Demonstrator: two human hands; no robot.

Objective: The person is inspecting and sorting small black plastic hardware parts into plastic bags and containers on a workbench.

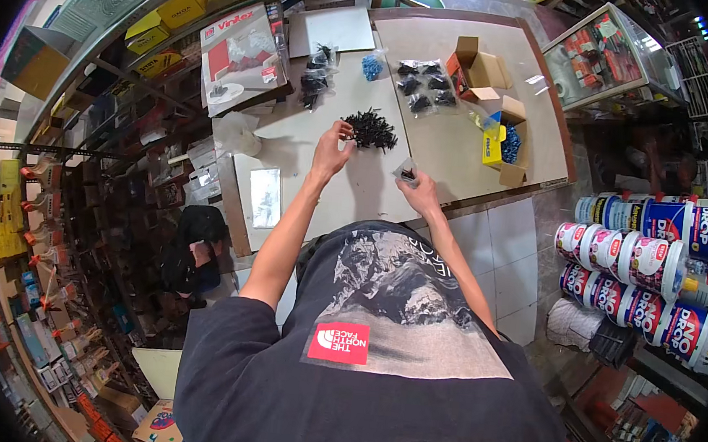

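A heap of black screws point(371, 129) lies on the pale tabletop point(356, 196) in front of me. My left hand point(333, 150) is at the heap's left edge, fingers curled and thumb apart from them; whether any screws are between the fingertips cannot be made out. Nearer to me, my right hand point(418, 192) grips a small clear plastic bag point(405, 170) with a little dark content in its bottom. Beyond the heap, filled bags of black screws point(314, 82) lie in a column on the left. More such bags point(422, 87) are grouped on the right.
A small bag of blue pieces point(372, 66) lies beyond the heap. To the right stand an open cardboard box point(473, 70) and a yellow box point(493, 146) with blue packets. A clear plastic bag point(235, 133) and a flat clear packet point(266, 197) are left. Paint pails point(654, 260) stand far right.
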